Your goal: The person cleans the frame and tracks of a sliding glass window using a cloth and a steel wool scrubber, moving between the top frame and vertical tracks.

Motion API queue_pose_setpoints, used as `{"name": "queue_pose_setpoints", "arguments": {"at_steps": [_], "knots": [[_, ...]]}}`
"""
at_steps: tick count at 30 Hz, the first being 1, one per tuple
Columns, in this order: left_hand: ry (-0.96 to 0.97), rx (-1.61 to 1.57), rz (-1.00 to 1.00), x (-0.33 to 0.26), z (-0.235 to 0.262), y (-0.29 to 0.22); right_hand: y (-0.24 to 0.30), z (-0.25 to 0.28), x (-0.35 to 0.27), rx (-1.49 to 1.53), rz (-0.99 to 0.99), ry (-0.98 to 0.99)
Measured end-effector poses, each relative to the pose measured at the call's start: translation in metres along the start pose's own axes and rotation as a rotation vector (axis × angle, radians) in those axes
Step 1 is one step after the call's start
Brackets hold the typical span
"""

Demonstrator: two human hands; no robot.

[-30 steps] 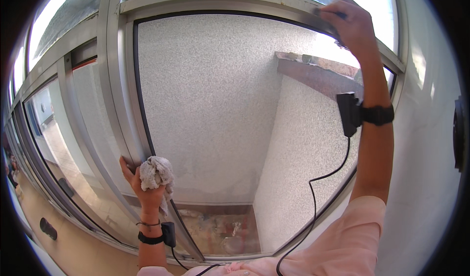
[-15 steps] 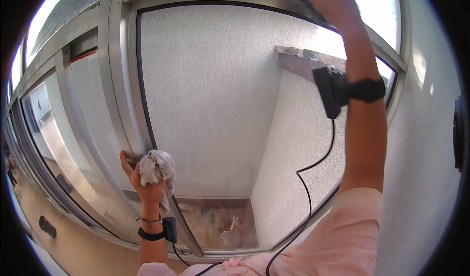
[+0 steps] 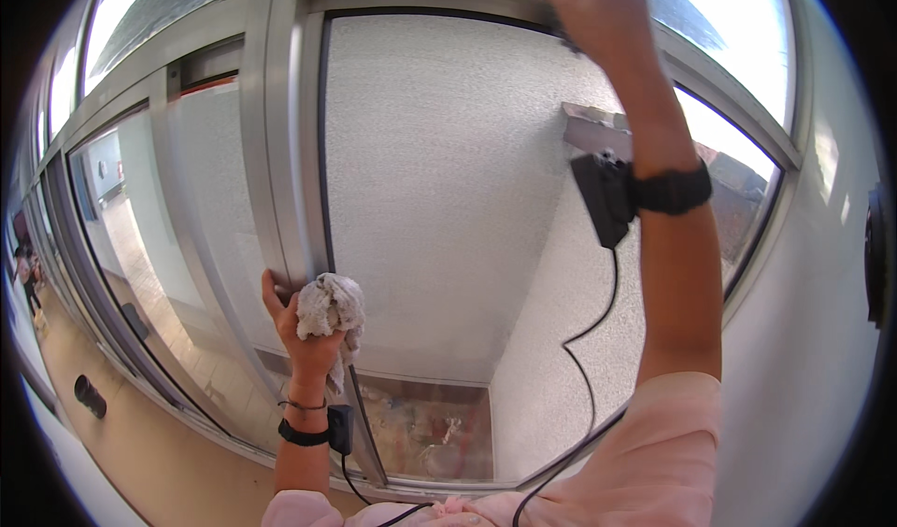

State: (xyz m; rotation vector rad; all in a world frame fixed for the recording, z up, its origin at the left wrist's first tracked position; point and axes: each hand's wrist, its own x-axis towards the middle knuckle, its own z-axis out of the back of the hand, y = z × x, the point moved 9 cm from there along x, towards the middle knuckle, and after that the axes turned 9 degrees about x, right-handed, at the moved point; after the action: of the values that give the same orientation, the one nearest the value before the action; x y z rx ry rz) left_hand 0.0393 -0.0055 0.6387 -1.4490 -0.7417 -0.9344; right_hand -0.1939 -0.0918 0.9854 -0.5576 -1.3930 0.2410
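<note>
My left hand is closed around a crumpled, greyish-white rag. Its thumb side rests against the upright metal bar of a window. High up, my right hand is at the top rail of the same window, its fingers curled. A bit of something dark shows by those fingers, smeared by motion, and its kind is unclear. Between my hands spreads the glass pane, edged by a black seal.
A white wall borders the window on the right. More framed panes run off to the left above a tan floor, where a dark cylinder lies. Black boxes on wrist straps trail a cable across the view.
My right hand has slid left along the top rail. My left hand keeps the rag at the upright bar. The whole view has shifted, so the window appears farther right.
</note>
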Motion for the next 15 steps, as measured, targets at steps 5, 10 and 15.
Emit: {"name": "queue_pose_setpoints", "arguments": {"at_steps": [5,10,15], "knots": [[0.049,-0.073,0.072,0.005,0.006,0.003,0.03,-0.059,0.03,0.126,-0.002,0.116],[0.032,0.056,-0.011,0.002,0.01,-0.002,0.029,-0.038,-0.016,-0.187,0.17,0.215],[0.061,0.109,-0.053,0.002,0.007,-0.005,0.047,-0.054,-0.011,-0.191,0.226,0.071]]}}
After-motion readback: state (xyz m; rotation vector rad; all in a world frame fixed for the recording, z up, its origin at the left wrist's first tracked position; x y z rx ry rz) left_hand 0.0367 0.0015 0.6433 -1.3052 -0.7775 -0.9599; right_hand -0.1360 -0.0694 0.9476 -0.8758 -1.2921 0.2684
